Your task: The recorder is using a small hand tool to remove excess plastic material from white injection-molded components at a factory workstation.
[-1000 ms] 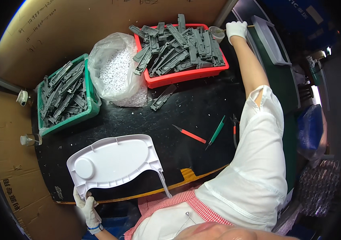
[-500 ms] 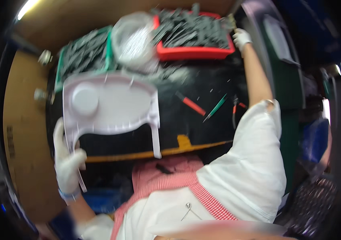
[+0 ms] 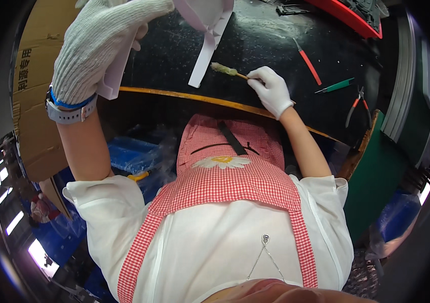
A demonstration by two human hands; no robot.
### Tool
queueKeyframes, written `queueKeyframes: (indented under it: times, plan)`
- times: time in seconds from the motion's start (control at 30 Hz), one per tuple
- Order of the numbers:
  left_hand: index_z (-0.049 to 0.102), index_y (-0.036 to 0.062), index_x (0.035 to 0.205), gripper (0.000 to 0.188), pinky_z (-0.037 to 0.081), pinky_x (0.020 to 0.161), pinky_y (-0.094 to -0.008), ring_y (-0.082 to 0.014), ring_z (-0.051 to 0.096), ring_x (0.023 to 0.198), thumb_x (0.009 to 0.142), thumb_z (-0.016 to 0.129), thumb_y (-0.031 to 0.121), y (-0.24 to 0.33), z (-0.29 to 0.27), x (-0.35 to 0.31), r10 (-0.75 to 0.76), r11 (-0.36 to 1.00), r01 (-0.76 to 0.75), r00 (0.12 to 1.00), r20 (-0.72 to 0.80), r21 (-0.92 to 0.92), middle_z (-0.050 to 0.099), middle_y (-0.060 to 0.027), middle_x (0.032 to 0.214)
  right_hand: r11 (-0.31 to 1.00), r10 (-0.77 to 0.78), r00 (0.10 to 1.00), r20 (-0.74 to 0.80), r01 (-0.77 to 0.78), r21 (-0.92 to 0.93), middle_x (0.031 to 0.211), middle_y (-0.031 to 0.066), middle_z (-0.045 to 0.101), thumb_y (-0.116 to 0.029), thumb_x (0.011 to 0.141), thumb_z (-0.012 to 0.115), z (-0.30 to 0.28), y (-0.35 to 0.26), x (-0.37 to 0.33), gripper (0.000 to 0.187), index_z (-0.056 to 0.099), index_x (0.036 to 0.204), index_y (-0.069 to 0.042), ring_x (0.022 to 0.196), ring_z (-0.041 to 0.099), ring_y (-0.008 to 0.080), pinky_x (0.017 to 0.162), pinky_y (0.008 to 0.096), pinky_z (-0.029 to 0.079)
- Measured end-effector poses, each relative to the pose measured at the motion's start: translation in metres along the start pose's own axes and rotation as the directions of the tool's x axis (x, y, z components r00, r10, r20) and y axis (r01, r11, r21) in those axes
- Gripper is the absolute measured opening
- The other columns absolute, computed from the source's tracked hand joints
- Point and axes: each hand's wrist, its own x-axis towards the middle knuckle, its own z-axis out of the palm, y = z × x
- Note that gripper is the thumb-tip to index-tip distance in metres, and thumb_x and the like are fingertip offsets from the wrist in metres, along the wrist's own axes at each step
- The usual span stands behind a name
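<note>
My left hand [image 3: 93,50], in a ribbed white glove, is closed around one leg of a white moulded plastic part [image 3: 206,58]. The part is raised above the black bench, and most of its body lies beyond the picture's upper edge. My right hand [image 3: 272,92], in a thin white glove, pinches the thin wooden handle of a small brush [image 3: 224,69]. Its fuzzy, yellowish-green head points left, toward the part's other leg, with a small gap between them in the picture.
On the black bench [image 3: 169,65] to the right lie a red-handled tool [image 3: 310,67], a green pen-like tool [image 3: 336,86] and red-handled nippers [image 3: 358,105]. A red bin [image 3: 348,17] of dark parts stands at the far right. Cardboard [image 3: 38,111] borders the left side.
My right hand has come from beside the red bin back to the bench's front edge, now with the brush in clear view. My left hand and the white part appear higher and larger.
</note>
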Motion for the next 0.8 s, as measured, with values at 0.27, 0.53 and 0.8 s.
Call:
queueKeyframes:
  times: [0.27,0.53,0.8]
  plan:
    - [0.035,0.0048,0.152,0.072,0.042,0.051,-0.0143,-0.0020,0.049,0.064,0.088,0.060,0.029,-0.007,0.004,0.002,-0.041,0.997,0.040,0.999,-0.015,-0.069,0.057,-0.0015,0.100,0.879,-0.163,0.981,0.106,0.193,-0.437,0.091,0.0077,0.057,-0.008,0.083,0.058,0.059,-0.018,-0.014,0.007,0.058,0.087,-0.014,0.069,0.065,0.0310,0.058,0.0444,0.054]
    - [0.034,0.0051,0.152,0.071,0.042,0.049,-0.0140,-0.0016,0.049,0.063,0.090,0.059,0.030,-0.010,0.001,0.003,0.028,0.986,-0.031,0.999,-0.024,-0.163,0.058,-0.0014,0.098,0.921,-0.116,0.980,0.164,0.168,-0.350,0.091,0.0091,0.056,-0.012,0.087,0.058,0.055,-0.034,-0.028,0.004,0.058,0.090,-0.011,0.071,0.065,0.0322,0.061,0.0434,0.054]
    - [0.034,0.0038,0.150,0.067,0.046,0.052,-0.0136,-0.0038,0.056,0.064,0.094,0.061,0.028,-0.043,0.003,0.011,0.282,0.736,-0.136,0.952,0.119,-0.663,0.059,-0.0021,0.093,0.817,-0.024,0.830,-0.557,-0.305,-0.489,0.106,0.0114,0.060,-0.007,0.088,0.062,-0.100,0.043,-0.012,0.018,0.062,0.105,-0.012,0.095,0.063,0.0346,0.078,0.0431,0.053]
